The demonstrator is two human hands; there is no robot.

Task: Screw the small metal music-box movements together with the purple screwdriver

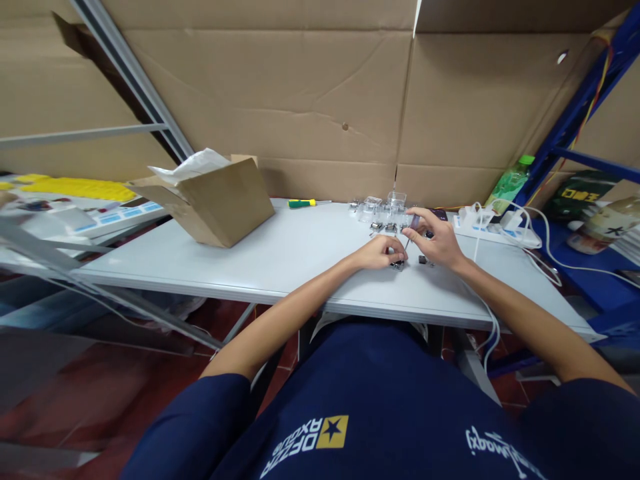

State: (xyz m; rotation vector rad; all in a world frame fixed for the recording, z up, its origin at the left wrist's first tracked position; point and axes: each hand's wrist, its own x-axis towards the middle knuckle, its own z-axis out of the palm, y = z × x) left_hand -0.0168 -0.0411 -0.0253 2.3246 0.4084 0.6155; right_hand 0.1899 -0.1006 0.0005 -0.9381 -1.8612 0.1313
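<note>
- The right hand (pixel 435 239) is narrowly closed, pinching a slim screwdriver (pixel 409 241) between thumb and fingers, with its purple-tinted handle near the fingertips and its thin shaft angled down toward the left hand.
- The left hand (pixel 383 253) is curled narrowly over a small metal part (pixel 397 265) that shows just past its fingertips; I cannot tell how firm the hold is.
- A dark metal piece (pixel 425 260) lies on the table just below the right hand.
- Just beyond both hands sit small metal fittings (pixel 383 227) and clear plastic boxes (pixel 385 203).
- Well left of the hands lie a green-and-yellow-handled screwdriver (pixel 299 203) and an open cardboard box (pixel 225 203) with white wrapping (pixel 190 165) spilling out.
- Right of the right hand are a white power strip (pixel 495 232) and a green-capped bottle (pixel 510 183).
- Beneath the hands is a pale grey folding table (pixel 250 260).
</note>
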